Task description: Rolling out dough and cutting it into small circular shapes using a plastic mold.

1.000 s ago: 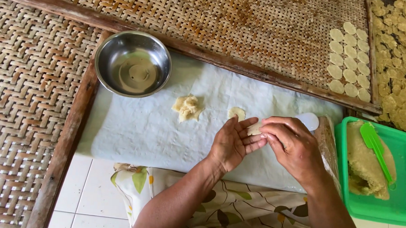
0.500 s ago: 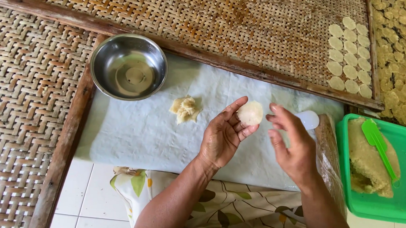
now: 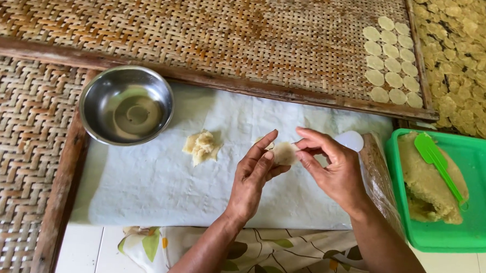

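Observation:
A thin pale dough disc (image 3: 285,152) is held between both hands over a white cloth (image 3: 159,187). My left hand (image 3: 255,178) supports it with fingers up under its left edge. My right hand (image 3: 332,167) pinches its right edge with fingertips. A small lump of pale dough (image 3: 201,146) lies on the cloth to the left of my hands. A steel bowl (image 3: 126,105) with a little liquid stands at the cloth's far left corner.
A woven tray (image 3: 204,31) at the back carries several round dough discs (image 3: 391,58) at its right end. A green tub (image 3: 479,223) on the right holds a dough mass (image 3: 424,188) and a green spatula (image 3: 438,161). A white lid (image 3: 351,140) lies behind my right hand.
The flattened disc lay on my open left palm half a second ago; now both hands hold it by its edges, lowered and closer together.

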